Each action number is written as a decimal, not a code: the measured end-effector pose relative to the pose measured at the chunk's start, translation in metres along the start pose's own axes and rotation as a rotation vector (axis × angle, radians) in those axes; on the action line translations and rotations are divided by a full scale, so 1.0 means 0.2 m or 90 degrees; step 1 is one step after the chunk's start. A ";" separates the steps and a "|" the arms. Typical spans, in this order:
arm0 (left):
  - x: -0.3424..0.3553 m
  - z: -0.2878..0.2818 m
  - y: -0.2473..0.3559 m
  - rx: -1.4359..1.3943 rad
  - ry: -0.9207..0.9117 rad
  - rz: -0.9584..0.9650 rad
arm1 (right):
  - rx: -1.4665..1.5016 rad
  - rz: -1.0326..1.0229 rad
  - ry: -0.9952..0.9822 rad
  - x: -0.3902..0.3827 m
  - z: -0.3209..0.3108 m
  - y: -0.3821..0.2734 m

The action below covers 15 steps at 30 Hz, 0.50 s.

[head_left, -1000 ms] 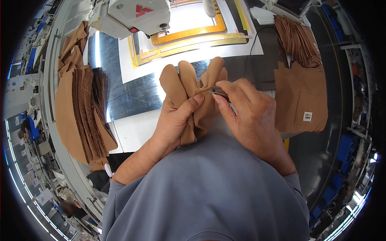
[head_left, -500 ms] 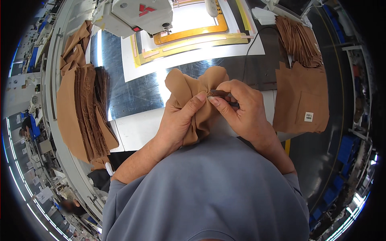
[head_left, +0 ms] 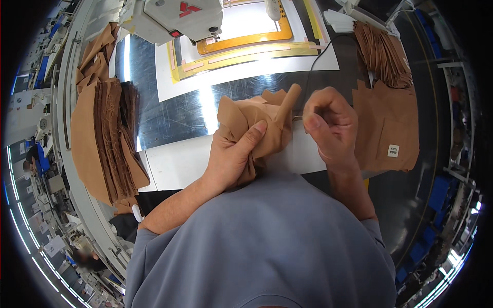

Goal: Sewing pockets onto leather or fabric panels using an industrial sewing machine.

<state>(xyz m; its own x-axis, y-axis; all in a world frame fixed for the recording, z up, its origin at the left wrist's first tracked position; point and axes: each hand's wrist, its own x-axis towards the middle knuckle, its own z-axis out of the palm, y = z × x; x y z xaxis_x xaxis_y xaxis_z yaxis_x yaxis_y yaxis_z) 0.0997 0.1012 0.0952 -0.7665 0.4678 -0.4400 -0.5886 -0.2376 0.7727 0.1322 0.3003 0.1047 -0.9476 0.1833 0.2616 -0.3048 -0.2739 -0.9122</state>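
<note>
My left hand grips a bunched piece of tan fabric at the middle front of the worktable, its thumb pressed over the folds. My right hand is to the right of the fabric, fingers curled round thin metal tweezers, mostly hidden, whose end points left toward the fabric. Beyond the hands, a white sewing machine head hangs over a framed white sheet with an orange inner frame and yellow strips.
Brown fabric stacks lie at the left and back right, with flat brown pieces at the right. A metal table top has a white front strip. A thin cable crosses it. A co-worker sits at lower left.
My right hand with the tweezers has moved right and up, away from the fabric. The fabric has been turned and bunched differently in my left hand.
</note>
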 end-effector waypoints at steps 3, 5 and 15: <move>-0.03 0.01 0.03 -0.014 0.004 0.023 | -0.201 0.090 -0.049 -0.03 0.00 0.03; -0.01 0.02 0.06 0.001 0.018 0.026 | -0.188 0.093 -0.045 -0.05 -0.03 0.03; -0.04 -0.03 0.28 0.160 0.149 0.242 | -0.417 0.093 -0.035 -0.03 -0.16 0.05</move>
<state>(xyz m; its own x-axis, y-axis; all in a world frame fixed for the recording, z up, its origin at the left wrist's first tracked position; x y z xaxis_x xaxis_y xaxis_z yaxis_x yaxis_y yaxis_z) 0.0703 0.0787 0.1386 -0.9684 0.1777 -0.1748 -0.1989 -0.1282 0.9716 0.1374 0.3261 0.0833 -0.9836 0.1346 0.1203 -0.0682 0.3396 -0.9381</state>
